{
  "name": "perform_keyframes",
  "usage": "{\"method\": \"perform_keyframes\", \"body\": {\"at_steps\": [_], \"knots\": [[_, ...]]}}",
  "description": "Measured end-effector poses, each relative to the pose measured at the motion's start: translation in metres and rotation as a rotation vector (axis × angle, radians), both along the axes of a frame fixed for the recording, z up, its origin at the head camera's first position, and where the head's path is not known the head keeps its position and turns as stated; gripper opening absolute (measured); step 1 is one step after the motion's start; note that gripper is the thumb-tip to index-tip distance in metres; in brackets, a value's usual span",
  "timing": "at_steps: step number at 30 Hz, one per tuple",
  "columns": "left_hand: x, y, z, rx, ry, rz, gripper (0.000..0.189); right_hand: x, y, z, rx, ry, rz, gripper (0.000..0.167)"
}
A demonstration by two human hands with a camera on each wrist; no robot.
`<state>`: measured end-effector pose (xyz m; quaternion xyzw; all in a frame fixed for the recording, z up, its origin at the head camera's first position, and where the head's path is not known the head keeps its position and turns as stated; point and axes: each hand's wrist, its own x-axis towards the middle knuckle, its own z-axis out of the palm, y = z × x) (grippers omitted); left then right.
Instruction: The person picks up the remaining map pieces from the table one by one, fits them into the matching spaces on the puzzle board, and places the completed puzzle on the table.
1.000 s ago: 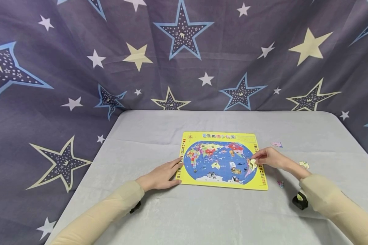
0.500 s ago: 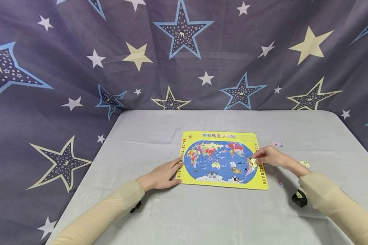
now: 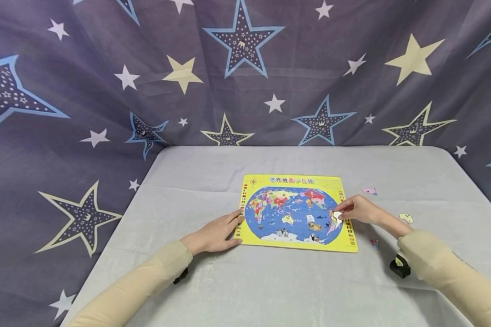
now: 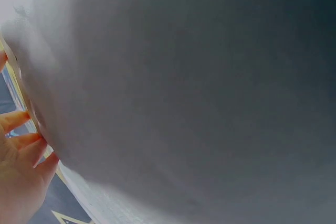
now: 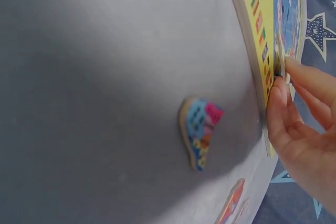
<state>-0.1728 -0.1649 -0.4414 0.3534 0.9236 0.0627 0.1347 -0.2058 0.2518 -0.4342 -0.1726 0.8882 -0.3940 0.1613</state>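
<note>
A yellow-bordered world map puzzle board (image 3: 266, 241) lies flat on the table, with printed countries and animals on a blue oval. My left hand (image 3: 214, 234) rests against its left edge, fingers extended onto the border and thumb near the lower corner. At the right side of the map, my right hand (image 3: 360, 210) pinches a small puzzle piece (image 3: 338, 218) between thumb and index finger. That piece stands tilted over the South America area, its face catching light. In the right wrist view, thumb and fingertips meet at the piece (image 5: 280, 59), close over the board's border.
Loose puzzle pieces lie right of the board: a pink one (image 3: 368, 191), a yellow-green one (image 3: 406, 218) and a blue-and-pink one (image 5: 201, 129). The grey cloth-covered table (image 3: 294, 290) ends at a star-patterned curtain (image 3: 274, 68).
The pinched piece has changed its tilt slightly, and its face now shines white where it looked yellow. Both hands stay in nearly the same places.
</note>
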Motion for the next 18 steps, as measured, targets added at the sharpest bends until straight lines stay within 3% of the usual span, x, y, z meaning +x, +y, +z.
{"method": "perform_keyframes", "body": {"at_steps": [18], "knots": [[-0.0008,-0.0001,-0.0008,0.005,-0.008,0.001,0.067,0.0027,-0.0033,-0.0006,0.012,0.001,0.003,0.021]]}}
